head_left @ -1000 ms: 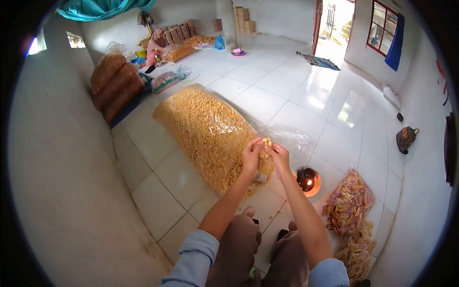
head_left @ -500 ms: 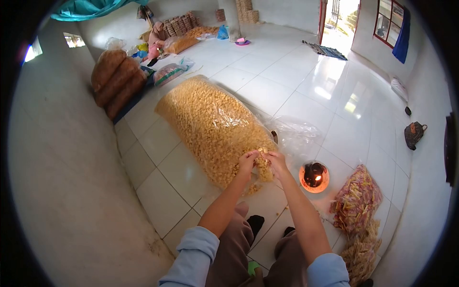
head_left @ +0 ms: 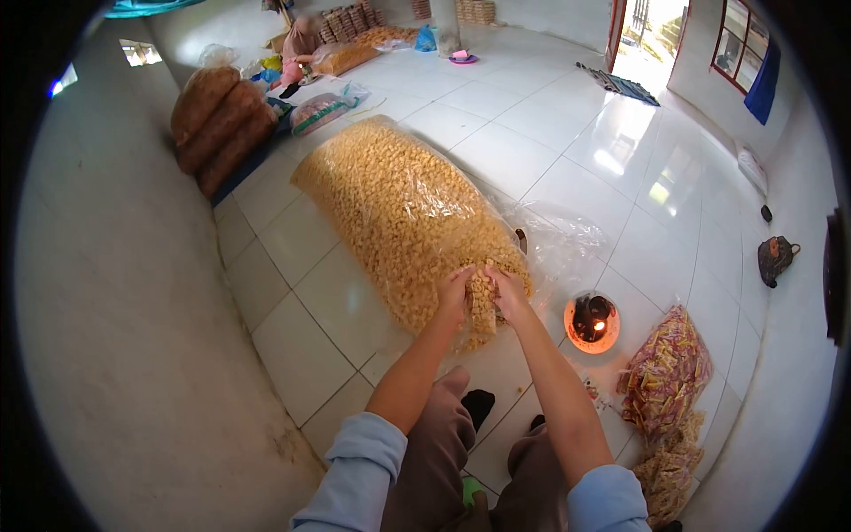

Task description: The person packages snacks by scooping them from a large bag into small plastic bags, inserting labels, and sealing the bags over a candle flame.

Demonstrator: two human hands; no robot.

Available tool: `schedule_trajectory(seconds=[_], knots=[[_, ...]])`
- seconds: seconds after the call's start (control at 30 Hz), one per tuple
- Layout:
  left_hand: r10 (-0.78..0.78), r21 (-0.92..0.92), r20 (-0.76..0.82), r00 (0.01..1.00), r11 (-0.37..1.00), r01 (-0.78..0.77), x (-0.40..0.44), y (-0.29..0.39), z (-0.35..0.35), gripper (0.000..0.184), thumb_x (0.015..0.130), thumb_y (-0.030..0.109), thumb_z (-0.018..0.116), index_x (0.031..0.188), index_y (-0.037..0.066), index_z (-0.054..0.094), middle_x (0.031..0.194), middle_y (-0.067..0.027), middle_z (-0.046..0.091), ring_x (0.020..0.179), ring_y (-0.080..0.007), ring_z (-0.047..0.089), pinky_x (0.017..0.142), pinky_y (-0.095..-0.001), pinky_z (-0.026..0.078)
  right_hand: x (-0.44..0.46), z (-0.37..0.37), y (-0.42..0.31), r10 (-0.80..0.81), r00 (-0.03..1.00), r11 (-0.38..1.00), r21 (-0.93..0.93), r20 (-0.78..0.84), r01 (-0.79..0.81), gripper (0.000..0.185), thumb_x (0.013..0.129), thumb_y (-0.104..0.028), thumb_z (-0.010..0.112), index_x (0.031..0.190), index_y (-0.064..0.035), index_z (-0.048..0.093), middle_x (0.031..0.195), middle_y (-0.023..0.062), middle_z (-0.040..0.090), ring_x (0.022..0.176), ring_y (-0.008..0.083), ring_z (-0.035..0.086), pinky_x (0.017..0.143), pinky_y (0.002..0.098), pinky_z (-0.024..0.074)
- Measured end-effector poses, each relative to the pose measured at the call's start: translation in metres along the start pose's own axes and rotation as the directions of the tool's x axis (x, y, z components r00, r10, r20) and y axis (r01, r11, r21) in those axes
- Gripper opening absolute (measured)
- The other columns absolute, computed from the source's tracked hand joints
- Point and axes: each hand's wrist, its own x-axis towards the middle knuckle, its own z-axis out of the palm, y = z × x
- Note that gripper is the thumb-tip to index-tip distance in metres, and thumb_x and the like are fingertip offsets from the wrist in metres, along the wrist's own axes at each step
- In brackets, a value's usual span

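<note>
A large clear plastic bag full of small yellowish snack pieces lies on the floor in front of me. At its near end, my left hand and my right hand grip the two sides of a small, narrow clear packet. Snack pieces fill the visible part of this packet, which hangs down between my fingers. Its top edge is hard to make out against the bulk snacks behind it.
A lit flame burns in an orange-rimmed dish to the right. Beside it lie bags of small filled packets. Large brown sacks lean at the left wall. Another person sits at the back near stacked packs.
My hands have moved slightly apart around the small packet, and more of its snack-filled body now shows between them. The whole view has shifted a little.
</note>
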Motion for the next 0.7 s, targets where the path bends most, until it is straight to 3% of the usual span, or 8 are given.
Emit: schedule_trajectory(seconds=[0.1, 0.17, 0.27, 0.4, 0.47, 0.57, 0.7], knots=[[0.003, -0.031, -0.05, 0.999, 1.0, -0.005, 0.005, -0.004, -0.003, 0.014, 0.079, 0.021, 0.063, 0.086, 0.009, 0.062, 0.061, 0.0023, 0.05, 0.047, -0.0067, 0.042, 0.041, -0.0222, 0.031, 0.001, -0.001, 0.003, 0.038, 0.999, 0.999, 0.038, -0.004, -0.038, 0.024, 0.078, -0.03, 0.063, 0.088, -0.009, 0.061, 0.069, -0.0037, 0.051, 0.06, 0.0077, 0.047, 0.054, 0.0221, 0.037], [0.055, 0.134, -0.096, 0.994, 0.99, -0.042, 0.0, 0.001, -0.006, 0.015, 0.078, 0.022, 0.065, 0.084, 0.009, 0.061, 0.056, 0.0024, 0.047, 0.042, -0.0063, 0.039, 0.038, -0.0238, 0.028, 0.009, -0.006, 0.01, -0.08, 0.979, 0.997, 0.027, 0.186, 0.077, 0.025, 0.077, -0.029, 0.065, 0.089, -0.0086, 0.06, 0.073, -0.0026, 0.053, 0.062, 0.0083, 0.048, 0.055, 0.024, 0.0375], [0.076, 0.161, -0.132, 0.988, 0.985, -0.054, 0.001, 0.001, -0.01, 0.018, 0.075, 0.021, 0.068, 0.072, 0.005, 0.061, 0.062, 0.0016, 0.053, 0.051, -0.0069, 0.045, 0.046, -0.023, 0.035, -0.005, 0.0, -0.001, -0.047, 0.975, 0.997, -0.056, 0.219, 0.06, 0.024, 0.075, -0.024, 0.067, 0.09, -0.0063, 0.06, 0.075, -0.002, 0.056, 0.062, 0.0078, 0.047, 0.054, 0.0237, 0.0373], [-0.02, 0.129, -0.063, 0.998, 0.991, 0.028, 0.006, 0.0, -0.013, 0.017, 0.077, 0.021, 0.066, 0.072, 0.006, 0.062, 0.06, 0.0024, 0.05, 0.047, -0.0061, 0.04, 0.042, -0.0218, 0.03, 0.001, -0.004, 0.003, -0.018, 0.993, 0.996, -0.084, 0.117, 0.028, 0.022, 0.074, -0.019, 0.067, 0.089, -0.0042, 0.061, 0.079, -0.0008, 0.057, 0.065, 0.0072, 0.048, 0.055, 0.0224, 0.0364], [-0.001, 0.005, 0.055, 0.998, 1.0, 0.001, 0.021, -0.012, -0.016, 0.016, 0.078, 0.021, 0.064, 0.075, 0.005, 0.063, 0.059, 0.0021, 0.051, 0.045, -0.0066, 0.039, 0.041, -0.0204, 0.029, 0.005, -0.006, 0.005, -0.013, 0.997, 0.998, -0.061, 0.073, 0.018, 0.017, 0.074, -0.014, 0.065, 0.087, -0.0033, 0.061, 0.079, 0.0, 0.057, 0.066, 0.0082, 0.048, 0.056, 0.0219, 0.0352], [-0.014, 0.105, 0.076, 0.997, 0.994, 0.006, 0.026, -0.016, -0.029, 0.014, 0.078, 0.018, 0.064, 0.08, 0.004, 0.065, 0.061, 0.0017, 0.052, 0.046, -0.0063, 0.041, 0.042, -0.0211, 0.031, 0.02, -0.008, 0.017, -0.022, 0.983, 0.998, 0.065, 0.183, 0.01, 0.014, 0.075, -0.014, 0.065, 0.084, -0.0043, 0.062, 0.078, 0.001, 0.057, 0.066, 0.0093, 0.048, 0.056, 0.0226, 0.0348], [-0.025, 0.129, 0.009, 1.0, 0.991, 0.023, 0.016, -0.004, -0.027, 0.017, 0.077, 0.013, 0.064, 0.088, 0.0, 0.062, 0.069, -0.0015, 0.057, 0.053, -0.0075, 0.049, 0.046, -0.0226, 0.037, 0.022, 0.0, 0.011, 0.027, 0.985, 0.999, 0.012, 0.172, -0.03, 0.013, 0.074, -0.013, 0.065, 0.083, -0.0039, 0.061, 0.075, 0.0019, 0.056, 0.064, 0.0104, 0.048, 0.054, 0.024, 0.0357]])
